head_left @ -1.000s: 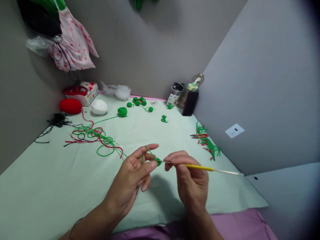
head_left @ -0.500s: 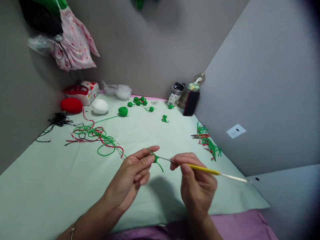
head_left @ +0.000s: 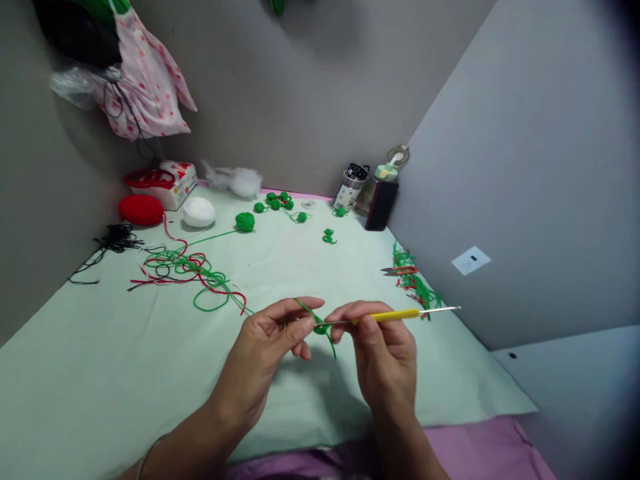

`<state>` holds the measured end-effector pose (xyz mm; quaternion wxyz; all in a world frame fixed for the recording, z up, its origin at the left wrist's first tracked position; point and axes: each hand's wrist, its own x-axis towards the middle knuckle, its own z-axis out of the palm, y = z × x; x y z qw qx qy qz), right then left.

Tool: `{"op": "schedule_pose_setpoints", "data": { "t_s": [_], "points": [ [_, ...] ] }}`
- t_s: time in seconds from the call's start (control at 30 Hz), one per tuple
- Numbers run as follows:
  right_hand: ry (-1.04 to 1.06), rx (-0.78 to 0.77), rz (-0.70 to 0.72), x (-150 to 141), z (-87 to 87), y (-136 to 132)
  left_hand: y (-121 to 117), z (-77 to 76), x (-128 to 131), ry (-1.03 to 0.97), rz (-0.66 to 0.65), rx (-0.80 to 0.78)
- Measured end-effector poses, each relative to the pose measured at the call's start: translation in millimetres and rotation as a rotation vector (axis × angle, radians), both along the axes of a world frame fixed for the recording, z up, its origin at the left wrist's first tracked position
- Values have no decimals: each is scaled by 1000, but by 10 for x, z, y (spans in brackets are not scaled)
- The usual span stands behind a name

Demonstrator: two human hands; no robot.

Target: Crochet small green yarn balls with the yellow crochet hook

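Between thumb and fingers my left hand [head_left: 273,347] pinches a small green crochet piece [head_left: 321,328], with a green strand running over its index finger and a loose tail hanging below. My right hand [head_left: 383,350] grips a crochet hook [head_left: 395,315] by its yellow handle, like a pen. The hook's thin metal shaft points left and meets the green piece; its tip is partly hidden by my left thumb. A second metal end sticks out to the right of the handle. Both hands are close together above the table cloth.
Tangled green and red yarn [head_left: 195,267] lies left, near a green yarn ball [head_left: 245,222], a white ball [head_left: 199,213] and a red ball [head_left: 141,210]. Small scissors [head_left: 400,271] rest by green scraps [head_left: 423,287] at right. A phone [head_left: 383,207] leans near the back wall.
My right hand has moved left, closer to my left hand, and the hook has tilted so its right end sits higher. The green piece has shifted slightly right and down.
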<state>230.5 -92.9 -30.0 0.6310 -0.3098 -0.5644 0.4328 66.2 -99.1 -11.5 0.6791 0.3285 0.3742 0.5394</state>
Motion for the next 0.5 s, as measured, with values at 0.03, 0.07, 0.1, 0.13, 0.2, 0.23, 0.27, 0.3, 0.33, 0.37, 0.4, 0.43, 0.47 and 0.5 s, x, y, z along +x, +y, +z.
{"op": "schedule_pose_setpoints", "data": {
  "t_s": [0.03, 0.07, 0.1, 0.13, 0.2, 0.23, 0.27, 0.3, 0.33, 0.37, 0.4, 0.43, 0.47, 0.5],
  "points": [
    [-32, 23, -25, 5, 5, -16, -1, -5, -1, 8, 10, 2],
    [-87, 65, -57, 10, 10, -36, -2, -14, -3, 19, 21, 8],
    [-162, 125, -89, 17, 12, -58, -3, -25, -5, 32, 34, 15],
    [-245, 203, -123, 27, 11, -80, -4, -39, -8, 49, 49, 25],
    [-449, 380, -170, 50, -2, -108, -2, -61, -15, 90, 80, 44],
    [-556, 470, -189, 62, -14, -112, 0, -67, -19, 107, 95, 50],
    [-656, 557, -214, 72, -30, -109, 1, -69, -22, 117, 103, 50],
    [-742, 635, -243, 79, -47, -101, 1, -66, -23, 116, 103, 47],
    [-811, 699, -271, 83, -65, -89, 1, -60, -23, 103, 91, 43],
    [-858, 746, -294, 85, -80, -77, -1, -52, -21, 77, 68, 37],
    [-878, 774, -317, 83, -90, -67, -3, -42, -19, 38, 38, 28],
    [-884, 774, -324, 80, -93, -62, -4, -32, -17, -12, -1, 13],
    [-872, 740, -316, 75, -89, -61, -4, -21, -17, -68, -45, -12],
    [-828, 683, -294, 70, -77, -64, -2, -10, -19, -123, -88, -46]
  ]
}}
